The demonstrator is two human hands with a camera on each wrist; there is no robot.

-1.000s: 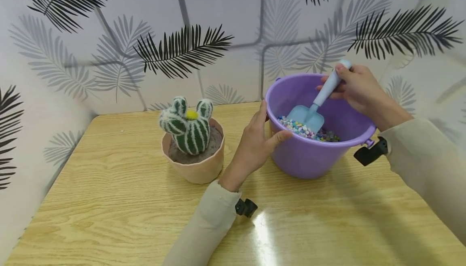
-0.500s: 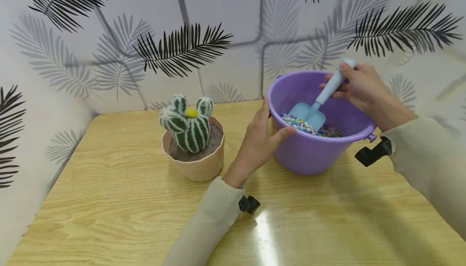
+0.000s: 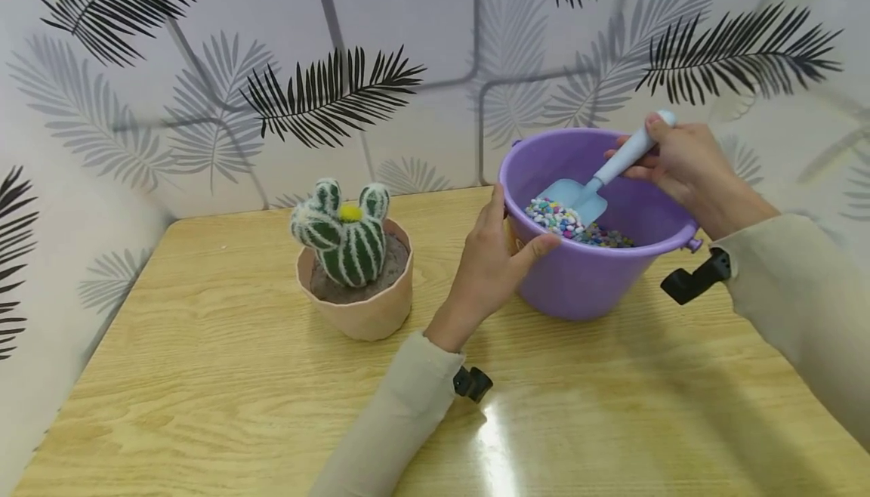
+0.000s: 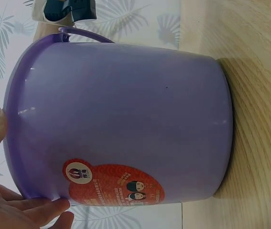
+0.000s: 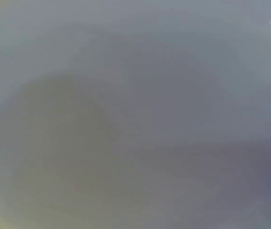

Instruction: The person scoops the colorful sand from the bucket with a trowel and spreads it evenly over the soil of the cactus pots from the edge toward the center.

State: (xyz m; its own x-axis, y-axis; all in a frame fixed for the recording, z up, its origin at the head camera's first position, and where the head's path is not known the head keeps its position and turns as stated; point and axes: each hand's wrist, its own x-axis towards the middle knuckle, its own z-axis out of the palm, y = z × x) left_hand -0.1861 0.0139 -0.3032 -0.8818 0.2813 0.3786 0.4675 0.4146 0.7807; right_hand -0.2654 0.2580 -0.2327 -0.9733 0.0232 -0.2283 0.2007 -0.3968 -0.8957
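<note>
A purple bucket [image 3: 578, 285] stands on the table, holding small multicoloured pebbles [image 3: 605, 237]. My left hand [image 3: 485, 259] spreads against its near left side, thumb at the front rim and fingers along the outside. In the left wrist view, the thumb and fingers [image 4: 44, 210] touch the bucket wall, which bears a red sticker [image 4: 111, 183]. Inside the bucket, my right hand [image 3: 689, 165] grips the handle of a light blue scoop [image 3: 632, 153] from above. The scoop leans down to the left, with pebbles heaped along its blade. The right wrist view is a blurred purple-grey surface.
A fuzzy cactus [image 3: 356, 251] with a yellow top sits in a peach pot [image 3: 367, 316], left of my left hand. Leaf-patterned wall covering [image 3: 435, 127] rises right behind the wooden table [image 3: 224, 376]. The bucket's handle lug [image 3: 693, 245] sticks out on the right.
The scoop has moved slightly up and right, its handle lying flatter and its blade higher over the pebbles. The bucket and my left hand have shifted a little right and back.
</note>
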